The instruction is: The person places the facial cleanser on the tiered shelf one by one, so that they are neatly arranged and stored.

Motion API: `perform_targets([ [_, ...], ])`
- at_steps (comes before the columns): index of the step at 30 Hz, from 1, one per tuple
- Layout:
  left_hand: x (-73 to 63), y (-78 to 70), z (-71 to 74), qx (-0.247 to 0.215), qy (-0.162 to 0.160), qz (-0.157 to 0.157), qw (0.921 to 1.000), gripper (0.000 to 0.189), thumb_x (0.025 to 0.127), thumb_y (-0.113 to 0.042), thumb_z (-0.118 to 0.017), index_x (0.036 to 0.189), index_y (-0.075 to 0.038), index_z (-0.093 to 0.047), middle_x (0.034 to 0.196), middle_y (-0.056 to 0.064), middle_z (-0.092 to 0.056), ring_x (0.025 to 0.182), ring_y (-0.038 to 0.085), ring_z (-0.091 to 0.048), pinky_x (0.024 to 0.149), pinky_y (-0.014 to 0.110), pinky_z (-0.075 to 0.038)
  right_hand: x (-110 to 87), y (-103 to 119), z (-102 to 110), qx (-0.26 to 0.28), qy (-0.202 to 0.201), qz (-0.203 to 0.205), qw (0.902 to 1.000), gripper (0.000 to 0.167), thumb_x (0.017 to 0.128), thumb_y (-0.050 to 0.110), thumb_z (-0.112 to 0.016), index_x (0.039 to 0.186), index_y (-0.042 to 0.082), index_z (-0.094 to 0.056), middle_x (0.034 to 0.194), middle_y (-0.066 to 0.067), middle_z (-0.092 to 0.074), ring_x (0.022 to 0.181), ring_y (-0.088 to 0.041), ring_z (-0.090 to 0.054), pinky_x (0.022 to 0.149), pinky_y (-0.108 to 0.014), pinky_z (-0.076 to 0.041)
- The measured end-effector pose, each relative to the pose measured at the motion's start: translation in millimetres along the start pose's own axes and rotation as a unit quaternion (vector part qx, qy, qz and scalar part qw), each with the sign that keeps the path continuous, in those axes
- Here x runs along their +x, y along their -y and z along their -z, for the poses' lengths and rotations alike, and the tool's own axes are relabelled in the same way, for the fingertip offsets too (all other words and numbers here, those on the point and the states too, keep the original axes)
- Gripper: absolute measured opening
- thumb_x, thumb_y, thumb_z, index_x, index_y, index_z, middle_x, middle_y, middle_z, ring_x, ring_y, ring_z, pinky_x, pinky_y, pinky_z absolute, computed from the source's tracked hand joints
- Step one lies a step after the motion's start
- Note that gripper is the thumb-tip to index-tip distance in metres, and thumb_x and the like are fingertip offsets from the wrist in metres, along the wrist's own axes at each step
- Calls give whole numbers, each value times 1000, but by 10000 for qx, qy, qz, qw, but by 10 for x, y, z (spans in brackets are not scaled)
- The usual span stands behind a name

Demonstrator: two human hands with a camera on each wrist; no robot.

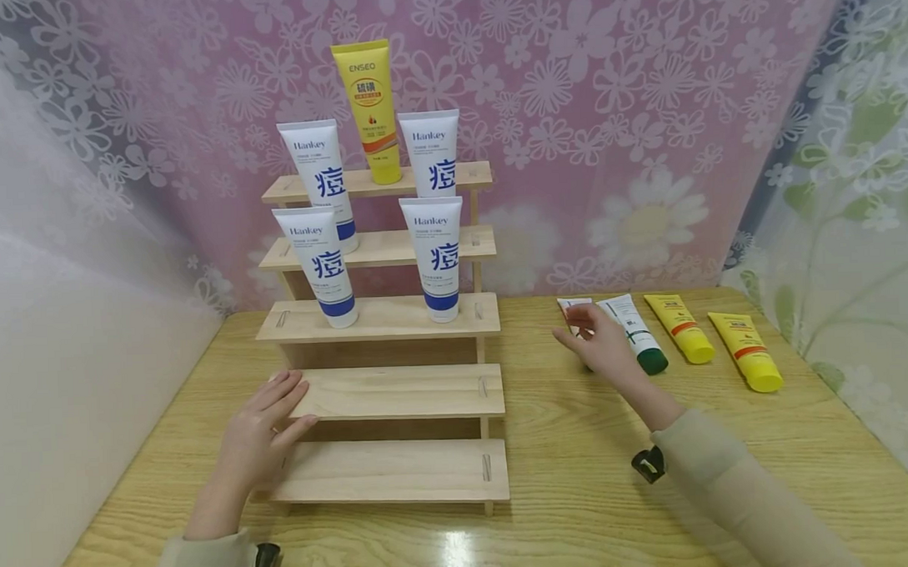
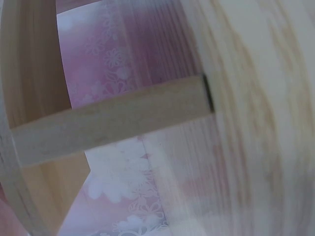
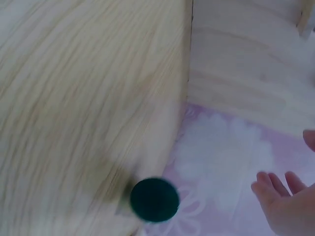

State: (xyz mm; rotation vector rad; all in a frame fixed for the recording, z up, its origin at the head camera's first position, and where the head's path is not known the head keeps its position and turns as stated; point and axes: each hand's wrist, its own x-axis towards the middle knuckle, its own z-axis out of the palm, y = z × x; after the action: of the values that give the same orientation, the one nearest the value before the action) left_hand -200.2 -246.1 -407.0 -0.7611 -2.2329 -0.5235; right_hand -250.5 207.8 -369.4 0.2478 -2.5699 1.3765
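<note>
My left hand (image 1: pixel 260 436) rests on the left end of a wooden step shelf (image 1: pixel 398 391), its fingers on the second step from the bottom. Over the right side of the table, my right hand (image 1: pixel 602 341) hovers with loosely bent fingers and nothing visible in them. Right below it lies a small white tube (image 1: pixel 575 303), partly hidden by the hand. Beside that is a white tube with a green cap (image 1: pixel 632 327). In the right wrist view a dark green cap (image 3: pixel 154 199) appears apart from the right hand (image 3: pixel 290 204).
Four-tier upper steps carry white Hankey tubes (image 1: pixel 434 251) and, on top, a yellow tube (image 1: pixel 373 111), all upright. Two yellow tubes (image 1: pixel 681 326) lie at the table's right. A pink floral curtain (image 1: pixel 607 145) hangs behind the wooden table (image 1: pixel 566 480).
</note>
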Motion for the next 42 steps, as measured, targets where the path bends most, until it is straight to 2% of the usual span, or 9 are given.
perform_targets([
  [4,0,-2,1,-13,-1,-4,10000,67,85,-54,-42,105,6,-62,114,20,-56,105,40,-49,105,18,-19,45,-146,99,42,369,-299,9989,53,85,25,-60,123,-6,-41,120,-26,-45,111,-37,-43,92,-45,-40],
  [9,0,-3,1,-7,-7,-22,10000,66,85,-54,-42,105,6,-62,114,20,-56,105,40,-49,105,22,-22,98,-355,213,33,617,-630,9961,64,85,35,-58,128,-7,-36,124,-27,-42,113,-37,-42,91,-47,-40],
  [15,-4,5,2,-9,-32,-20,10000,65,85,-53,-43,105,6,-62,114,19,-56,105,39,-49,104,24,-25,168,-534,311,-5,728,-969,9926,62,87,29,-57,129,-10,-33,125,-29,-40,113,-38,-42,93,-47,-39],
  [22,-10,23,-1,-9,15,-40,10000,64,85,-52,-45,106,5,-62,114,20,-56,105,39,-49,105,19,-20,212,-626,355,-512,876,-1400,9849,61,88,32,-54,127,-11,-34,124,-30,-40,113,-40,-39,93,-48,-37],
  [26,-5,26,-1,23,-49,-109,9999,64,85,-52,-44,105,6,-62,113,20,-56,104,39,-50,104,21,-23,245,-684,358,-739,908,-1473,9821,57,89,30,-53,124,-13,-37,120,-32,-43,110,-41,-41,92,-48,-38],
  [30,-9,19,0,62,-52,-81,9999,64,85,-53,-44,105,5,-62,113,19,-56,104,39,-50,100,32,-32,298,-761,346,-903,898,-1465,9810,55,89,28,-54,122,-14,-39,117,-32,-45,108,-41,-44,90,-47,-40],
  [33,-9,13,2,89,-1,-14,10000,64,84,-53,-44,106,4,-62,114,18,-56,106,37,-50,98,36,-34,340,-820,328,-1061,878,-1389,9807,53,88,26,-54,120,-15,-41,114,-32,-47,105,-41,-46,88,-46,-42],
  [38,-11,11,1,121,62,25,9999,64,84,-53,-45,106,4,-63,114,18,-56,106,37,-50,102,27,-29,381,-870,289,-1213,972,-1391,9780,52,87,23,-56,119,-16,-41,112,-32,-49,104,-40,-47,88,-45,-42],
  [42,-13,16,0,91,71,32,9999,63,84,-53,-46,106,4,-62,114,18,-56,106,37,-49,103,27,-28,388,-865,273,-1214,1083,-1463,9758,53,87,23,-56,118,-17,-40,113,-32,-48,104,-40,-46,89,-46,-41],
])
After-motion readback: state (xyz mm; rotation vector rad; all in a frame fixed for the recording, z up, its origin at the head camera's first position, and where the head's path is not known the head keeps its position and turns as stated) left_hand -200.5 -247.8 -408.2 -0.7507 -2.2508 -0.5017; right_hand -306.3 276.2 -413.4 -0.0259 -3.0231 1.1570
